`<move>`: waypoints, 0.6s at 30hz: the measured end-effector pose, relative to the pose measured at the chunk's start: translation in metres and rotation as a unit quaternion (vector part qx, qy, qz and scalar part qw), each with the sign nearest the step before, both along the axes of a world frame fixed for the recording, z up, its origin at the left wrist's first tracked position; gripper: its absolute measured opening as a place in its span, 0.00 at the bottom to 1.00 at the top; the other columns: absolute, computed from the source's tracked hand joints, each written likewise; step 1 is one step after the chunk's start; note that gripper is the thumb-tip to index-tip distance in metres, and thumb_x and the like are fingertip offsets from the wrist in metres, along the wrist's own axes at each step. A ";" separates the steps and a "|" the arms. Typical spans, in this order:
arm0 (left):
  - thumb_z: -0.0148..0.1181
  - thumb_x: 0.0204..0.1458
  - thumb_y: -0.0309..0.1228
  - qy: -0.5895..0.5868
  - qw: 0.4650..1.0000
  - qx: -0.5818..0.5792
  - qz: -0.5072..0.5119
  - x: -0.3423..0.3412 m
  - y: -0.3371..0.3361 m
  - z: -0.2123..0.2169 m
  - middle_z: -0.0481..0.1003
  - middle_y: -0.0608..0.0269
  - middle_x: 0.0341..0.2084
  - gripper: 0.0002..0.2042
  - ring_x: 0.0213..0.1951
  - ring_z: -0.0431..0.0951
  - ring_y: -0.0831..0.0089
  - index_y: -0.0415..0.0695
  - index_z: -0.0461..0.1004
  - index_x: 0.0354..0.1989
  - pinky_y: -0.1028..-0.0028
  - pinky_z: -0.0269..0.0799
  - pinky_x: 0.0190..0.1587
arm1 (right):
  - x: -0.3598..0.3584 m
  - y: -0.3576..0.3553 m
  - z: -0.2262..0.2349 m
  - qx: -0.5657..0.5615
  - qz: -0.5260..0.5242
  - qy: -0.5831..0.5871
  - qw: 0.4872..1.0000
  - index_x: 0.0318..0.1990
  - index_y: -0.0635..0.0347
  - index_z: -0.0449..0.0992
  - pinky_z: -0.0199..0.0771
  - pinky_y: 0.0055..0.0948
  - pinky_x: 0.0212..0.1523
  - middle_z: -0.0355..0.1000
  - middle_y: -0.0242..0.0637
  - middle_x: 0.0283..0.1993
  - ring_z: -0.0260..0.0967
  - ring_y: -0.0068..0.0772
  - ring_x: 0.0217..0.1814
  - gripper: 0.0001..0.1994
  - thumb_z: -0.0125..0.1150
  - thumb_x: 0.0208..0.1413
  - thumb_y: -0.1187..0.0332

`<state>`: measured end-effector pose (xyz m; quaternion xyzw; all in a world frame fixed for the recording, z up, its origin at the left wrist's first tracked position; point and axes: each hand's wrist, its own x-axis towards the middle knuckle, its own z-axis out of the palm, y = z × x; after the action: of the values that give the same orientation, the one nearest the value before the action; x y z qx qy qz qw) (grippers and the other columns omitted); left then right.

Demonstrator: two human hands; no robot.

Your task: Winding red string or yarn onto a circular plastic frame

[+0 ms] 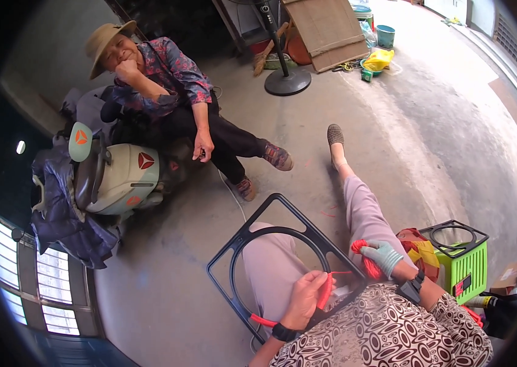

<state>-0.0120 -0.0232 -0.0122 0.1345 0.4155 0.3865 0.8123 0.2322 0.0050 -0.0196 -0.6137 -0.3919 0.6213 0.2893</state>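
Tilted across my lap lies a black square frame (244, 230) with a round ring inside it. My left hand (304, 301) is closed on the ring's near right part, thumb and fingers pinching beside a red cord wrapping (325, 292). Another stretch of red wrapping (263, 320) covers the ring's lower left. In my right hand (384, 257), which wears a pale glove, is a bundle of red cord (369, 264); the fingers are closed round it. A thin red strand runs from the ring toward that bundle, across the frame's right side.
At my right stands a green slatted crate (471, 272) with another black frame (454, 236) on top, beside a red and yellow bag (422, 254). Another person (176, 70) sits on a scooter (125, 177) at the left. A fan base (288, 82) stands ahead, near a leaning board (324, 33).
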 end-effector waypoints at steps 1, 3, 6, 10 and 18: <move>0.53 0.56 0.29 0.003 1.000 0.000 0.005 -0.001 0.000 0.000 0.75 0.54 0.30 0.07 0.28 0.77 0.71 0.38 0.69 0.36 0.75 0.75 0.31 | 0.000 0.000 -0.001 0.000 0.005 0.003 1.000 0.44 0.64 0.75 0.65 0.21 0.31 0.70 0.27 0.28 0.63 0.17 0.28 0.17 0.56 0.55 0.59; 0.53 0.56 0.29 -0.003 1.000 -0.006 -0.007 -0.001 0.000 -0.001 0.75 0.56 0.30 0.07 0.28 0.77 0.72 0.38 0.69 0.37 0.76 0.75 0.31 | -0.001 0.000 -0.001 0.000 -0.002 0.011 1.000 0.43 0.63 0.75 0.65 0.21 0.30 0.70 0.27 0.28 0.62 0.16 0.27 0.15 0.56 0.55 0.61; 0.53 0.57 0.29 -0.005 1.000 0.004 -0.008 -0.001 -0.001 0.000 0.75 0.57 0.30 0.06 0.29 0.77 0.72 0.38 0.70 0.36 0.76 0.75 0.31 | -0.003 0.000 0.012 -0.026 -0.006 0.028 0.999 0.42 0.63 0.75 0.65 0.21 0.30 0.69 0.26 0.28 0.62 0.16 0.27 0.15 0.56 0.55 0.61; 0.53 0.57 0.29 -0.010 1.000 0.009 -0.001 -0.001 -0.002 -0.002 0.75 0.57 0.30 0.06 0.29 0.77 0.73 0.39 0.70 0.36 0.76 0.75 0.31 | -0.001 -0.001 0.011 -0.007 0.020 -0.007 1.000 0.42 0.63 0.75 0.65 0.21 0.30 0.69 0.26 0.27 0.62 0.16 0.27 0.15 0.56 0.56 0.61; 0.54 0.56 0.30 -0.012 1.000 0.021 -0.004 -0.003 0.000 -0.004 0.76 0.57 0.30 0.07 0.29 0.77 0.72 0.39 0.70 0.37 0.77 0.75 0.31 | -0.001 0.000 0.005 -0.002 0.022 0.015 1.000 0.43 0.64 0.75 0.64 0.21 0.30 0.69 0.26 0.27 0.62 0.16 0.27 0.15 0.55 0.56 0.61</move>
<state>-0.0145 -0.0233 -0.0159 0.1485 0.3969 0.3931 0.8160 0.2308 0.0051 -0.0142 -0.5960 -0.3998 0.6375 0.2802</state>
